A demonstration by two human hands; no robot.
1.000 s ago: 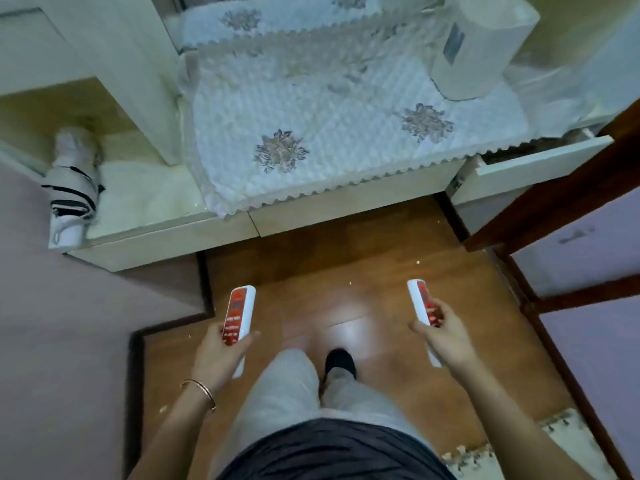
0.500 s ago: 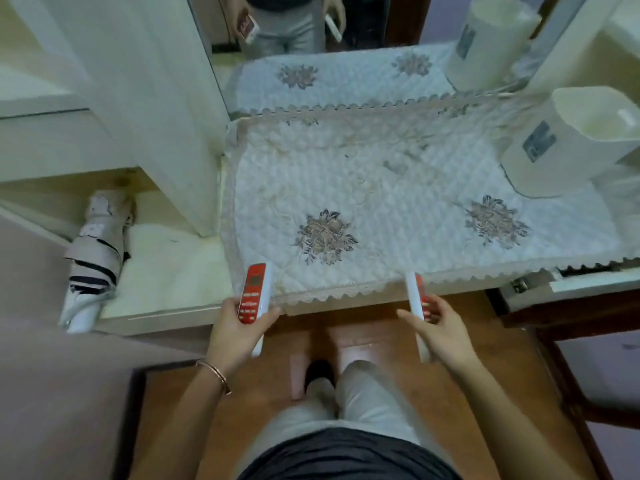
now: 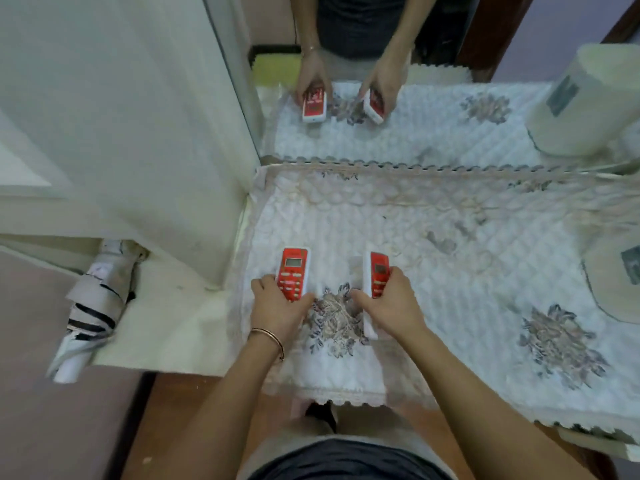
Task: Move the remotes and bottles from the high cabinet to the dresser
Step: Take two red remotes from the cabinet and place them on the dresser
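Red left remote (image 3: 293,271) and right remote (image 3: 379,270) lengthwise toward mirror (image 3: 415,126), fingers (image 3: 262,285) curled round each.

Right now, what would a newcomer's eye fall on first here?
Two red remotes: the left remote in the left hand, the right remote in the right hand, both over the quilted cover near its left end. Behind, the mirror repeats them; a folded umbrella lies on the shelf at left.

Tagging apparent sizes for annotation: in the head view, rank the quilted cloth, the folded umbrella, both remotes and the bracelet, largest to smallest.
1. quilted cloth
2. folded umbrella
3. left remote and right remote: alike, unranked; the right one is tilted and partly covered by the right hand
4. bracelet
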